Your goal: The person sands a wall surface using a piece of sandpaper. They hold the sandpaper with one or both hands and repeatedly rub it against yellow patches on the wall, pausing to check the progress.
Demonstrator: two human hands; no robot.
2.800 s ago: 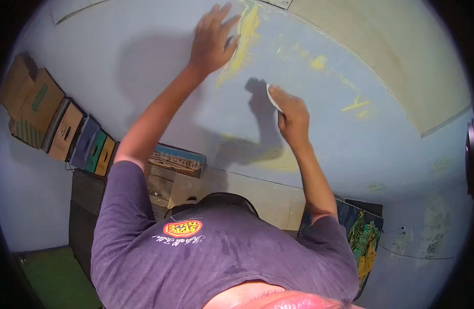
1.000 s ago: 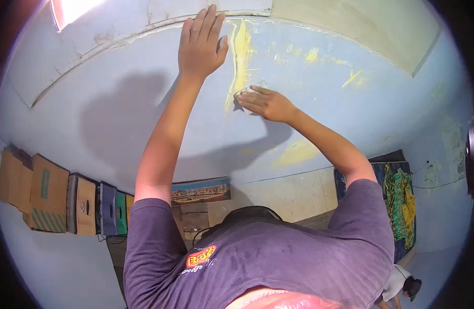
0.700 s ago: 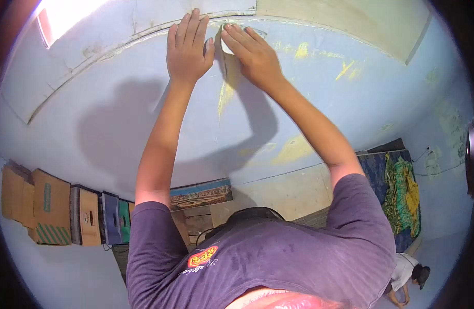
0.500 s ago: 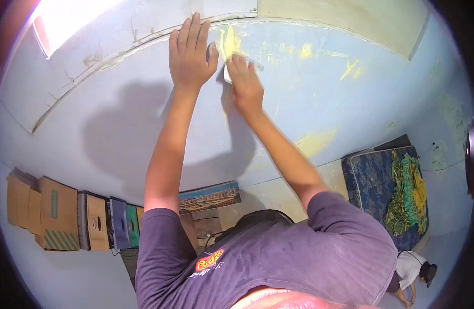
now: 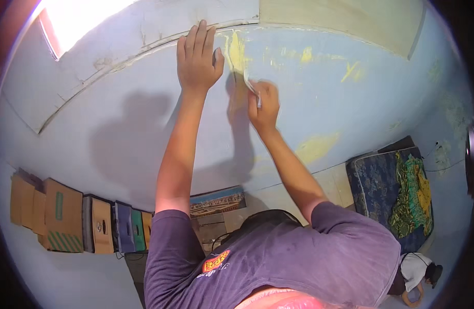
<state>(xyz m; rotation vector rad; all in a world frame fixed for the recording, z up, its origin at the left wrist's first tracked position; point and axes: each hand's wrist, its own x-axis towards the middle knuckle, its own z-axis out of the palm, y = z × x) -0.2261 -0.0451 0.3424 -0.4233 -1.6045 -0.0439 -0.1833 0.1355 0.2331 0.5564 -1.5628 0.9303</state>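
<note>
My left hand (image 5: 197,64) lies flat against the pale blue wall (image 5: 139,149), fingers stretched up toward the seam below the upper panel. To its right, my right hand (image 5: 265,105) pinches a thin, bent white sheet (image 5: 250,86), seen nearly edge-on; its exact kind I cannot make out. The sheet stands just below a tall yellow patch (image 5: 237,51) where the wall coat shows through, and my arms' shadows fall on the wall beside it. Whether the sheet touches the wall is unclear.
Cardboard boxes (image 5: 64,213) and colored cases (image 5: 124,226) line the lower left. A long picture (image 5: 217,202) leans at the wall's foot. A blue mattress (image 5: 376,188) bears crumpled patterned cloth (image 5: 409,195) on the right. Another person (image 5: 414,270) crouches at the lower right.
My right hand has come down and slightly right from the yellow patch, with the white sheet now tilted away edge-on. My left hand stays flat on the wall. The whole view has shifted a little.
</note>
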